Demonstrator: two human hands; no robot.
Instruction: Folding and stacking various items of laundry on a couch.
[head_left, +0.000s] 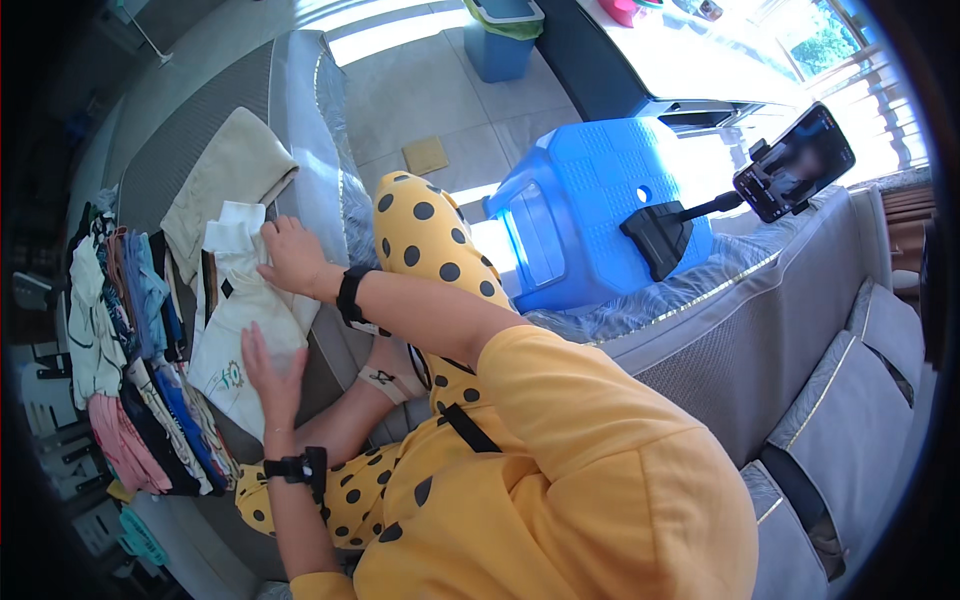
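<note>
A white garment (251, 307) with ribbed white trim and a small embroidered or printed motif lies spread on the grey sofa. My right hand (296, 255) rests on its upper edge with bent fingers; whether cloth is pinched under them is unclear. Lower down, my left hand (276, 379) lies over the same garment, fingers and thumb apart, slightly blurred. A beige folded garment (229, 161) sits just beyond, partly touching the white one. To the left stand rows of folded clothes (142, 292) in several colours, with a second row of folded clothes (161, 427) nearer me.
A blue plastic stool (600, 202) stands right of my raised knee, carrying a clamped phone (795, 163). A blue bin (499, 41) with a green liner is on the tiled floor. Grey sofa cushions (847, 397) lie at right; a turquoise plastic item (141, 536) is lower left.
</note>
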